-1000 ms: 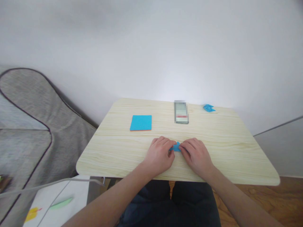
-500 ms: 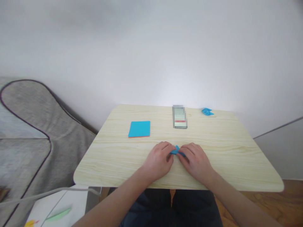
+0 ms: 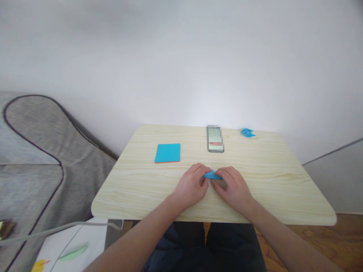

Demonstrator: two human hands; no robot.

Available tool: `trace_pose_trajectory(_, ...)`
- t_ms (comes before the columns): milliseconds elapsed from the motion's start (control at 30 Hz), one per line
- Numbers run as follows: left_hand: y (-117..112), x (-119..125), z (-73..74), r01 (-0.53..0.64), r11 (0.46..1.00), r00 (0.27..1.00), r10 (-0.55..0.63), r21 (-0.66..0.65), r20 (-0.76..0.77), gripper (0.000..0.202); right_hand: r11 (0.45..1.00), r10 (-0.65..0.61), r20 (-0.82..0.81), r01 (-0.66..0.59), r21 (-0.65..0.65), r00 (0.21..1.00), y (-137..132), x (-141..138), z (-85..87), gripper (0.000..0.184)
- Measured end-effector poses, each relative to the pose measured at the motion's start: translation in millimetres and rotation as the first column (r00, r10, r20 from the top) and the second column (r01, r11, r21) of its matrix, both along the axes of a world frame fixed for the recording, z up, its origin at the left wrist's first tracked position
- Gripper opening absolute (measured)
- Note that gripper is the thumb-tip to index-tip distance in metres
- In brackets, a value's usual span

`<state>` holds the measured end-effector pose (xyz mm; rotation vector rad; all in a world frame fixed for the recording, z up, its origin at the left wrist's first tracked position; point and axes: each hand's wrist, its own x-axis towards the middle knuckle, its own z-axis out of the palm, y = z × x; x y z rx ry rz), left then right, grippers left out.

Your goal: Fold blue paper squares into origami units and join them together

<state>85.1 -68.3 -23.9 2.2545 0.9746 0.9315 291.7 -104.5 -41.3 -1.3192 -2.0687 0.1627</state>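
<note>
A small piece of folded blue paper (image 3: 211, 175) lies near the front middle of a light wooden table (image 3: 269, 181). My left hand (image 3: 190, 186) pinches its left end with curled fingers. My right hand (image 3: 233, 187) grips its right end, fingers bent over it. Most of the paper is hidden between my fingertips. Both forearms reach in from the bottom of the view.
A stack of square blue paper (image 3: 167, 153) lies at the left rear of the table, a phone (image 3: 215, 138) at the rear middle, a finished blue folded shape (image 3: 247, 132) at the rear right. A grey padded case (image 3: 34, 151) leans at the left. A white cable (image 3: 65, 227) hangs below.
The blue paper has been lifted slightly and turned between my fingertips; both hands have stayed in the same place. The camera has tilted a little.
</note>
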Motion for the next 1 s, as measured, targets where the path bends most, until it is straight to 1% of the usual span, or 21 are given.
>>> trace_pose_trajectory(133, 1, 4, 2.4, -0.027, 0.999, 0.998, 0.028, -0.019, 0.047, 0.029, 0.998, -0.021, -0.073, 0.016, -0.062, 0.997, 5, 0, 2.6, 0.013)
trace_pose_trajectory(233, 11, 8, 7.0, -0.068, 0.997, 0.989, 0.070, -0.018, 0.132, 0.029, 0.996, -0.066, -0.159, 0.057, -0.064, 0.985, 16, 2, 8.8, 0.011)
trace_pose_trajectory(300, 24, 13, 11.2, -0.117, 0.991, 0.970, 0.128, -0.064, 0.206, 0.034, 0.993, -0.112, -0.245, 0.099, -0.063, 0.963, 29, 3, 14.9, 0.011)
trace_pose_trajectory(333, 33, 15, 13.2, -0.142, 0.982, 0.955, 0.170, -0.127, 0.242, 0.037, 0.991, -0.134, -0.290, 0.119, -0.068, 0.947, 36, 4, 18.2, 0.011)
trace_pose_trajectory(367, 42, 18, 15.1, -0.150, 0.962, 0.938, 0.212, -0.230, 0.276, 0.041, 0.988, -0.154, -0.334, 0.136, -0.076, 0.930, 45, 5, 21.5, 0.012)
trace_pose_trajectory(400, 52, 21, 16.7, -0.151, 0.950, 0.931, 0.229, -0.274, 0.283, 0.039, 0.985, -0.169, -0.373, 0.147, -0.089, 0.912, 53, 5, 24.7, 0.014)
trace_pose_trajectory(467, 70, 26, 19.0, -0.108, 0.938, 0.931, 0.211, -0.328, 0.297, 0.023, 0.981, -0.190, -0.432, 0.154, -0.118, 0.881, 70, 6, 29.7, 0.018)
trace_pose_trajectory(500, 78, 28, 19.8, -0.081, 0.935, 0.931, 0.195, -0.346, 0.308, 0.019, 0.980, -0.195, -0.455, 0.150, -0.134, 0.869, 78, 6, 31.5, 0.020)
trace_pose_trajectory(600, 94, 32, 20.7, -0.042, 0.927, 0.918, 0.183, -0.373, 0.351, 0.021, 0.977, -0.198, -0.505, 0.128, -0.170, 0.840, 97, 5, 34.5, 0.023)
trace_pose_trajectory(700, 101, 32, 18.9, -0.048, 0.923, 0.897, 0.208, -0.381, 0.391, 0.021, 0.975, -0.213, -0.537, 0.137, -0.177, 0.816, 107, 4, 36.0, 0.021)
trace_pose_trajectory(800, 101, 32, 13.3, -0.061, 0.914, 0.873, 0.243, -0.400, 0.422, 0.021, 0.971, -0.236, -0.545, 0.171, -0.168, 0.805, 109, 2, 39.0, 0.016)
trace_pose_trajectory(900, 99, 33, 6.7, -0.062, 0.905, 0.853, 0.266, -0.420, 0.448, 0.023, 0.973, -0.229, -0.524, 0.181, -0.141, 0.821, 108, -2, 43.2, 0.007)
trace_pose_trajectory(1000, 98, 33, 3.1, -0.055, 0.903, 0.841, 0.272, -0.426, 0.468, 0.022, 0.977, -0.213, -0.500, 0.170, -0.129, 0.840, 106, -6, 45.1, 0.003)
